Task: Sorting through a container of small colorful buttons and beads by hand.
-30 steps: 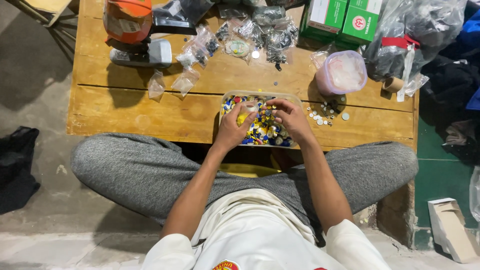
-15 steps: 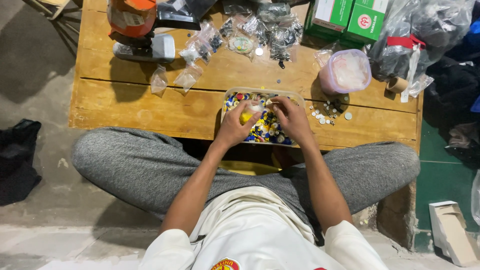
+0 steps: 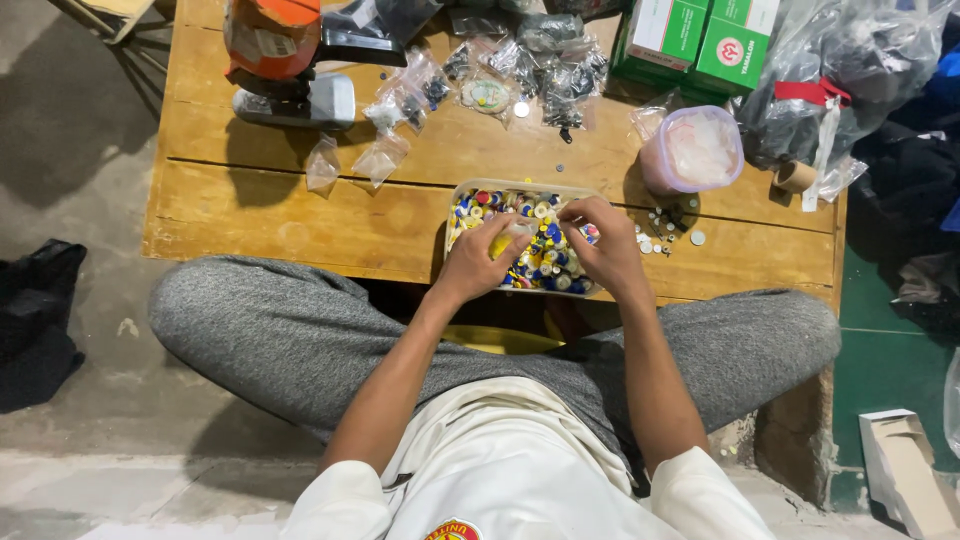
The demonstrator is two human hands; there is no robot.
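Both hands dip into the tray (image 3: pixel 462 190) of coloured buttons at the counter's (image 3: pixel 300 215) near edge: left hand (image 3: pixel 482 260) pinching something yellow, right hand (image 3: pixel 598 245) curled with fingertips pinched on a small piece. The tray's long axis runs left-right. Two green boxes (image 3: pixel 700 40) sit far right. The hands have edged closer together than a second ago.

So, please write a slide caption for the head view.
Both hands, left hand and right hand, sort colourful small pieces in a shallow tray.

Low wooden table (image 3: pixel 300 215) of worn planks, standing on bare grey concrete floor (image 3: pixel 60 130); green floor covering (image 3: pixel 890 370) at right; dim, warm light with soft shadows.
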